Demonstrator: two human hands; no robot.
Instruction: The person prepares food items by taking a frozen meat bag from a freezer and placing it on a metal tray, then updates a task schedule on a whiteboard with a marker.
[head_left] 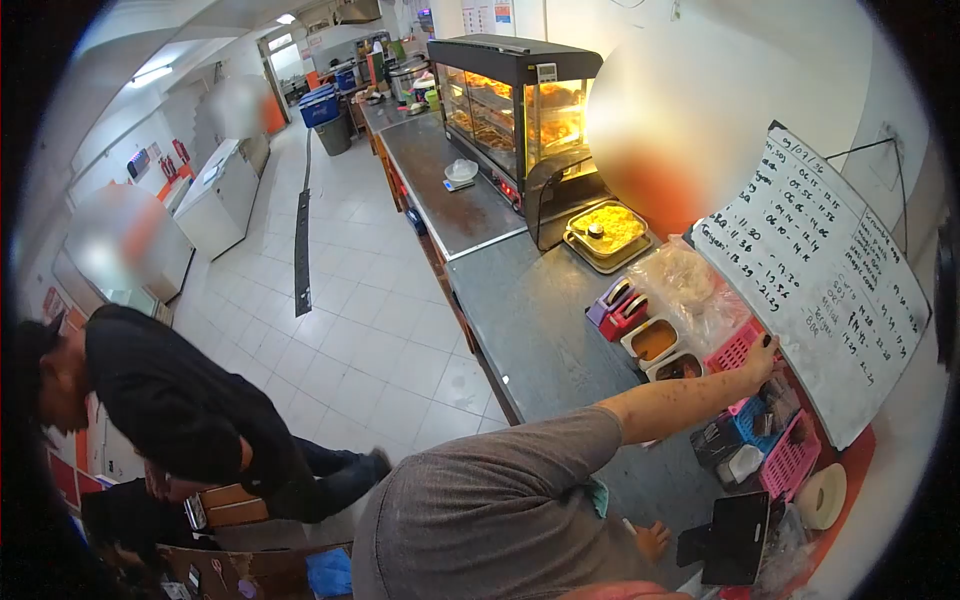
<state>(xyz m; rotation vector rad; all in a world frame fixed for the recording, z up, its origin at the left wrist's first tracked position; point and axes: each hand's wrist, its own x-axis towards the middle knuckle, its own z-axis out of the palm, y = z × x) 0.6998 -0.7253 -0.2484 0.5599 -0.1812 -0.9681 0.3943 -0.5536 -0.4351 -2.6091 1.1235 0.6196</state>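
My left hand (pixel 763 362), at the end of a bare, stretched-out arm, is closed at the lower edge of the whiteboard (pixel 810 260), beside a pink basket (pixel 735 347). A small dark spot shows at its fingers; what it grips cannot be made out. Low over the grey counter (pixel 560 320), my right hand (pixel 652 541) is partly hidden by my grey-sleeved body. Its fingers are curled, with a thin white pen-like stick (pixel 628 525) at them. A black tablet on a stand (pixel 735 538) stands to the right of this hand.
Sauce containers (pixel 655 340), tape dispensers (pixel 622 308), a tray of yellow food (pixel 607 228) and a lit food warmer (pixel 510 105) line the counter. More baskets (pixel 790 455) sit along the wall. A co-worker in black (pixel 180 400) bends at the left.
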